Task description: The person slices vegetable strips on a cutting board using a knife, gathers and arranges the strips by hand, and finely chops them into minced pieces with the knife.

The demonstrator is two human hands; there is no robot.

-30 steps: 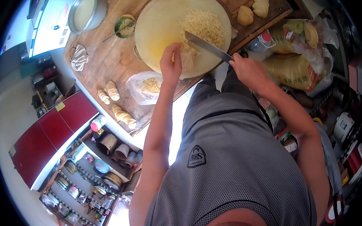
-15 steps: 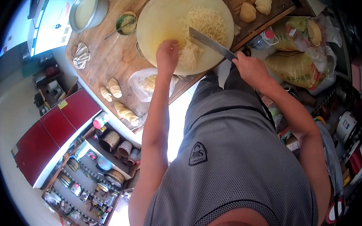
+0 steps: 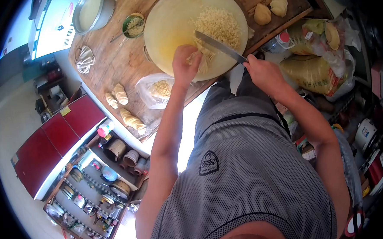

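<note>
My right hand (image 3: pixel 263 74) is closed round the handle of a cleaver (image 3: pixel 220 46), whose blade lies over the round cutting board (image 3: pixel 163 28). At the blade's left side, my left hand (image 3: pixel 186 63) has its fingers curled on a bunch of pale thin strips (image 3: pixel 204 62) near the board's front edge. A heap of finely chopped pale pieces (image 3: pixel 217 23) rests on the board beyond the blade. Just left of my left wrist, a clear plastic bag (image 3: pixel 150 95) holds more yellowish pieces.
On the wooden table (image 3: pixel 112 58) are a metal pot (image 3: pixel 91 14), a green bowl (image 3: pixel 133 26) with a spoon, a crumpled cloth (image 3: pixel 85 59), and several pale twisted pieces (image 3: pixel 132 119). Two more lumps (image 3: pixel 262 14) lie at the right. Sacks (image 3: pixel 308 72) stand beside the table.
My left hand has come off the board's left part and moved right, onto the strips beside the blade. The cleaver has shifted slightly left.
</note>
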